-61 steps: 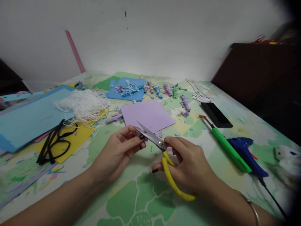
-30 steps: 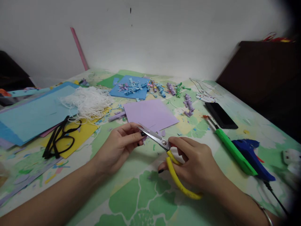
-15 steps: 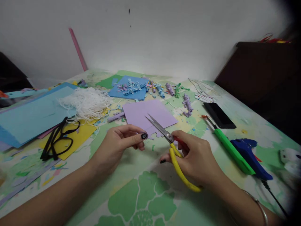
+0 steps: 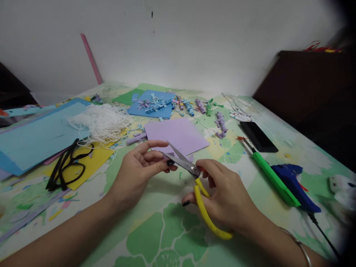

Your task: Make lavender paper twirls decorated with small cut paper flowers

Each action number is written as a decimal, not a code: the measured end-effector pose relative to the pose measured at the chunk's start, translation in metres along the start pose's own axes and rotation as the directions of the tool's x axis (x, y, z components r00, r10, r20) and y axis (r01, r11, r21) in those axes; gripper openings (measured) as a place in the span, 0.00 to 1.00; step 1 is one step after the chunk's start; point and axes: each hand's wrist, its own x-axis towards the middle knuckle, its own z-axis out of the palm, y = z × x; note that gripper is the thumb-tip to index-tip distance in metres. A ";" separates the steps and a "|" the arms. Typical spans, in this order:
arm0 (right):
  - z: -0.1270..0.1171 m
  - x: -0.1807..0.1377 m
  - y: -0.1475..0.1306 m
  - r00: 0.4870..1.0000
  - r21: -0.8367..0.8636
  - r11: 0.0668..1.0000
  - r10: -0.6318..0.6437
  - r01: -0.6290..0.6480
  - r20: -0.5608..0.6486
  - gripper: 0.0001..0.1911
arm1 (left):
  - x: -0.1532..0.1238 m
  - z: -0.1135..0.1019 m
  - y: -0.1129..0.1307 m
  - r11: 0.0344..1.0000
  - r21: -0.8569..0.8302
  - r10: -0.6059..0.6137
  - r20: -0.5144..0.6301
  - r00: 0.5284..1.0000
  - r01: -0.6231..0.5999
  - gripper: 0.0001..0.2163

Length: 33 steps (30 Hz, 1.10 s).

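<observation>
My right hand [image 4: 222, 185] grips a pair of scissors [image 4: 183, 161] with yellow handles, a finger and thumb in the loops. Their metal blades are spread apart and point left, reaching my left hand's fingertips. My left hand [image 4: 147, 161] pinches a small purple paper piece [image 4: 170, 154] between thumb and fingers, mostly hidden by the fingers and the blades. Just behind both hands a purple sheet [image 4: 175, 133] lies flat on the table. A rolled purple paper strip [image 4: 137, 138] rests at its left edge.
Left are black glasses [image 4: 71, 168] on yellow paper, white yarn [image 4: 101, 122] and light blue sheets [image 4: 41, 137]. Fringed paper rolls [image 4: 221, 122] and a blue sheet [image 4: 133, 110] with scraps lie behind. Right are a phone [image 4: 258, 136], a green-handled tool [image 4: 274, 178] and a blue glue gun [image 4: 294, 185].
The scissors have moved left and slightly down, bringing their opened blades to my left fingertips. My left index finger has lifted and straightened.
</observation>
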 end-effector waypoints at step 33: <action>0.002 -0.002 -0.002 0.998 -0.050 0.998 -0.051 0.049 -0.046 0.27 | -0.002 0.009 -0.001 0.994 -0.073 -0.085 0.028 0.996 0.087 0.10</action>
